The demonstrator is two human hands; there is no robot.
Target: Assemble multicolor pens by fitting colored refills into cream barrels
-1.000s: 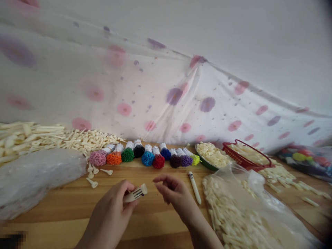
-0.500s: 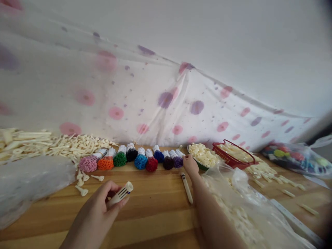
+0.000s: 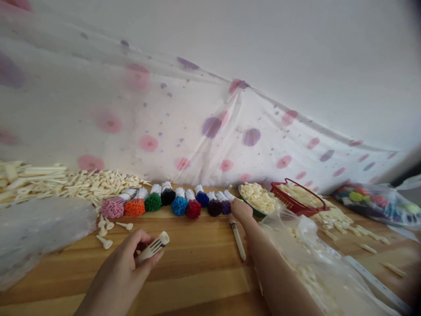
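My left hand [image 3: 126, 265] is closed on a cream slotted pen barrel [image 3: 154, 247], held just above the wooden table [image 3: 197, 272]. My right hand [image 3: 241, 210] reaches to the far end of a row of coloured refill bundles [image 3: 171, 203], over the spot where the yellow-green bundle lay. Its fingers are curled down there, and what they hold is hidden. A finished white pen [image 3: 238, 238] lies on the table just beside my right wrist.
Heaps of cream plastic parts [image 3: 75, 182] lie at the back left, with a clear bag [image 3: 39, 232] in front. A green bowl [image 3: 258, 198], a red basket [image 3: 297, 196] and a clear bag of cream parts [image 3: 312, 272] stand right. A flowered sheet hangs behind.
My right hand has left the pen barrel and stretched forward to the right end of the refill row. The left hand has kept the barrel, sinking slightly.
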